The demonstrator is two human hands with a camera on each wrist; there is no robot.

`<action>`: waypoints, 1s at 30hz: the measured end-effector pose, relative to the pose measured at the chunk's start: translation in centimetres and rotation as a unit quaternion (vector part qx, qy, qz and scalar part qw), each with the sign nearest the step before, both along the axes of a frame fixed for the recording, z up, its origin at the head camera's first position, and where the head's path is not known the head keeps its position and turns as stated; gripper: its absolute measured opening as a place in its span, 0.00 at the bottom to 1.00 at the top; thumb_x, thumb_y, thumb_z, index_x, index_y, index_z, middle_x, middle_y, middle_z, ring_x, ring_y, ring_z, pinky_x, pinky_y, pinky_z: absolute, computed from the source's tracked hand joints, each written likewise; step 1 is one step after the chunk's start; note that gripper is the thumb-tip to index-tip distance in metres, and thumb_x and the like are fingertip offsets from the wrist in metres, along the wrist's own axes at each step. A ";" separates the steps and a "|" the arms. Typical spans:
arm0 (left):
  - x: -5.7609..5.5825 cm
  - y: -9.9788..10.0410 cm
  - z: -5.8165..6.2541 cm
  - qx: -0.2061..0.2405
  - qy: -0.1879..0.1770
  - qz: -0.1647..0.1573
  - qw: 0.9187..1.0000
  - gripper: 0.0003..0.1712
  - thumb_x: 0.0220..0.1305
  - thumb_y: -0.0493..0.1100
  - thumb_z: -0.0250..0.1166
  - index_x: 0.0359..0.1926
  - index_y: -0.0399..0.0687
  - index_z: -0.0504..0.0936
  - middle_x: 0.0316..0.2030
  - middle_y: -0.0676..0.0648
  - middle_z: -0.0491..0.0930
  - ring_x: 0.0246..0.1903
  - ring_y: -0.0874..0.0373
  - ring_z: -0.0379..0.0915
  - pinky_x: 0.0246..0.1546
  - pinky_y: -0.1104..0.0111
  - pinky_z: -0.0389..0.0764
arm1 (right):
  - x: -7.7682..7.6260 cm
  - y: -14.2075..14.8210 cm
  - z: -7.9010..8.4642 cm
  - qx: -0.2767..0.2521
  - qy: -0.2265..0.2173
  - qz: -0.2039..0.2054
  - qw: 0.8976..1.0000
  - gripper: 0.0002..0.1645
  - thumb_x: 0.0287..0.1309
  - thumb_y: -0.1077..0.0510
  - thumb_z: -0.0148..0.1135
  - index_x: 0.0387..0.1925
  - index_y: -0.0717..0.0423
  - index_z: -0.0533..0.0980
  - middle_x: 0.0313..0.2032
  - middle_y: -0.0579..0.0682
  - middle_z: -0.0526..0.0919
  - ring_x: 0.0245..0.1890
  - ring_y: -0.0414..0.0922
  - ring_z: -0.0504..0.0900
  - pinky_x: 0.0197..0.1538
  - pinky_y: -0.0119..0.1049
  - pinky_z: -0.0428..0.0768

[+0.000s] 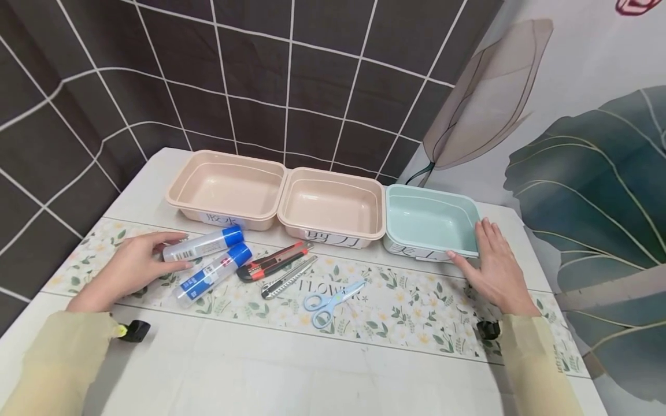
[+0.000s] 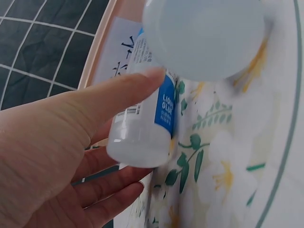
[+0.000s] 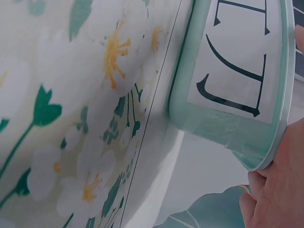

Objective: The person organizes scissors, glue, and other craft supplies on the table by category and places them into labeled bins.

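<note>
the left hand (image 1: pixel 130 263) has thumb and fingers round the base of one glue bottle (image 1: pixel 195 247) – front-left of the middle pink bin (image 1: pixel 335 208), a second bottle (image 1: pixel 210 278) just beside; the right hand (image 1: pixel 496 270) rests straight-fingered on the green bin (image 1: pixel 429 222), right of that middle one; craft knives (image 1: pixel 273 264) and scissors (image 1: pixel 333 299) lie before it – i'd call this taking hold, and the next move wants a firm pinch and a lift clear of the second bottle

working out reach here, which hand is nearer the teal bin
Right. The right hand touches the teal bin, thumb at the near rim and fingers along the right side. The left hand is well to the bin's left, at a glue bottle.
</note>
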State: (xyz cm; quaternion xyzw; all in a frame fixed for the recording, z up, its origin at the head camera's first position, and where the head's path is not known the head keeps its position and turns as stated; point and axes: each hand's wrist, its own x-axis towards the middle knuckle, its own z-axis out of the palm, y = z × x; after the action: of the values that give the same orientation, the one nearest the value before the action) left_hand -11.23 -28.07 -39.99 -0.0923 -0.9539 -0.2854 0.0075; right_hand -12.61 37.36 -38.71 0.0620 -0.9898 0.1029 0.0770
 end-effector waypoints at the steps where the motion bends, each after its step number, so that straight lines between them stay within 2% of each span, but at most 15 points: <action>1: -0.1 0.1 0.0 -0.002 0.002 -0.004 1.000 0.40 0.46 0.59 0.73 0.54 0.37 0.77 0.48 0.33 0.76 0.41 0.42 0.73 0.38 0.51 0.71 | 0.0 0.0 -0.1 0.000 0.002 0.002 1.000 0.55 0.60 0.33 0.50 0.72 0.61 0.39 0.72 0.51 0.33 0.70 0.47 0.29 0.67 0.51 0.33; 4: -0.3 0.4 -0.1 -0.003 0.009 -0.015 1.000 0.36 0.48 0.55 0.73 0.53 0.37 0.78 0.48 0.33 0.76 0.41 0.45 0.72 0.38 0.53 0.70 | 0.1 0.1 -0.2 -0.001 0.006 0.008 1.000 0.53 0.62 0.34 0.48 0.72 0.61 0.39 0.72 0.52 0.33 0.70 0.48 0.30 0.67 0.50 0.34; 8: -0.6 0.8 -0.1 -0.003 0.010 -0.025 1.000 0.33 0.50 0.52 0.73 0.53 0.37 0.78 0.49 0.32 0.76 0.48 0.40 0.70 0.44 0.47 0.68 | 0.1 0.0 -0.2 0.003 0.009 0.010 1.000 0.52 0.62 0.35 0.47 0.71 0.63 0.40 0.72 0.54 0.33 0.70 0.48 0.30 0.67 0.48 0.33; 14: -1.0 1.1 0.0 -0.011 -0.006 -0.025 1.000 0.34 0.51 0.53 0.72 0.54 0.34 0.77 0.50 0.30 0.74 0.52 0.34 0.66 0.48 0.43 0.65 | 0.1 -0.1 -0.1 0.013 0.013 0.008 1.000 0.53 0.62 0.35 0.47 0.71 0.64 0.40 0.72 0.57 0.35 0.70 0.48 0.30 0.67 0.51 0.36; 30: -1.0 1.2 -0.1 -0.010 -0.025 -0.021 0.999 0.36 0.52 0.53 0.71 0.54 0.31 0.75 0.52 0.29 0.72 0.55 0.34 0.63 0.51 0.42 0.63 | 0.0 -0.1 0.0 0.014 0.007 0.003 1.000 0.53 0.62 0.34 0.46 0.71 0.64 0.39 0.72 0.56 0.34 0.70 0.48 0.29 0.67 0.51 0.35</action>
State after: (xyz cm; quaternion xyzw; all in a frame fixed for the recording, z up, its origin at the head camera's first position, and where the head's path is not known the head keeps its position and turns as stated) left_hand -12.23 -26.89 -40.13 -0.1057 -0.9545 -0.2778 -0.0232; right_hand -12.65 37.26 -38.69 0.0663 -0.9904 0.0885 0.0825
